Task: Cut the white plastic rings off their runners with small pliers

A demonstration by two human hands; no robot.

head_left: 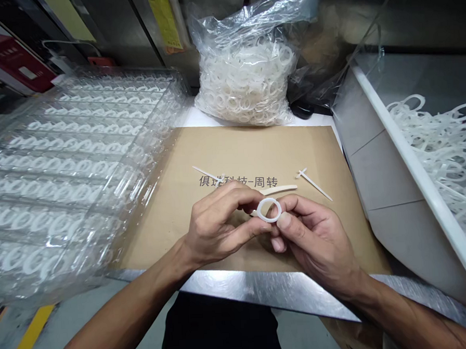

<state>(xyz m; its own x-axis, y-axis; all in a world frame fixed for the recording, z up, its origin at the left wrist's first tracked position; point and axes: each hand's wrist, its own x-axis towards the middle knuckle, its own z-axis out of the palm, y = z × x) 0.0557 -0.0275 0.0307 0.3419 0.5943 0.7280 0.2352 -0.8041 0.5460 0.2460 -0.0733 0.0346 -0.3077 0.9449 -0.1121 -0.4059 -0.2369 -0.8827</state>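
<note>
While your left hand [220, 222] and right hand [322, 237] pinch white ring [268, 199] between thumbs and fingers, ring sits above cardboard sheet [255, 147], hole facing you, presumably for close view. Clear tray [147, 122] left, grey bin [386, 187] right: both apparently placed for easy reach.

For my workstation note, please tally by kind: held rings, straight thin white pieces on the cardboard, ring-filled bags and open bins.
Held ring: 1
Straight thin white pieces: 2
Ring-filled bag: 1
Open bin: 1
Total: 5
</note>
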